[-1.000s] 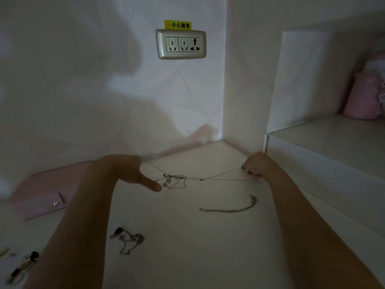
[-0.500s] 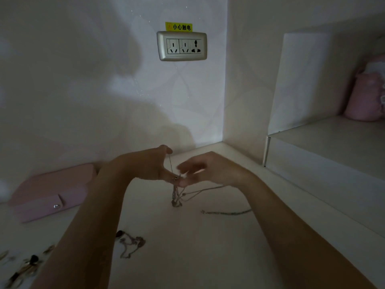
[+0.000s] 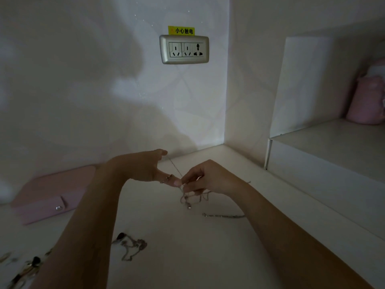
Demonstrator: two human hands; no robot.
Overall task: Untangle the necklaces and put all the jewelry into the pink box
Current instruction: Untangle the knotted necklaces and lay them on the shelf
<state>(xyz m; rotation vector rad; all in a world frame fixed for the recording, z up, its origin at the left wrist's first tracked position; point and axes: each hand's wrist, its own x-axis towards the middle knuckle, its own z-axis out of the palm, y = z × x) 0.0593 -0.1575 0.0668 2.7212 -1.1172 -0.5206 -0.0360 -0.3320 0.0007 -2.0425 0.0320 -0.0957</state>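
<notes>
Head view | right hand (image 3: 208, 178) fingers (image 3: 188, 180) pinch knotted necklaces (image 3: 191, 198); left hand (image 3: 143, 167) spread, grip unclear | knot apparently not undone; pink box (image 3: 50, 192) closed left of fingers, nothing packed.

Both bare arms reach forward, and the hands meet in the middle. The left hand (image 3: 143, 168) is spread, thumb up, fingers straight toward the right hand (image 3: 208, 178). The right hand's fingers curl and pinch a thin chain (image 3: 175, 168).

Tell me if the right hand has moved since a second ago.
Yes. The right hand moved left, away from the raised ledge, now below the wall socket.
</notes>
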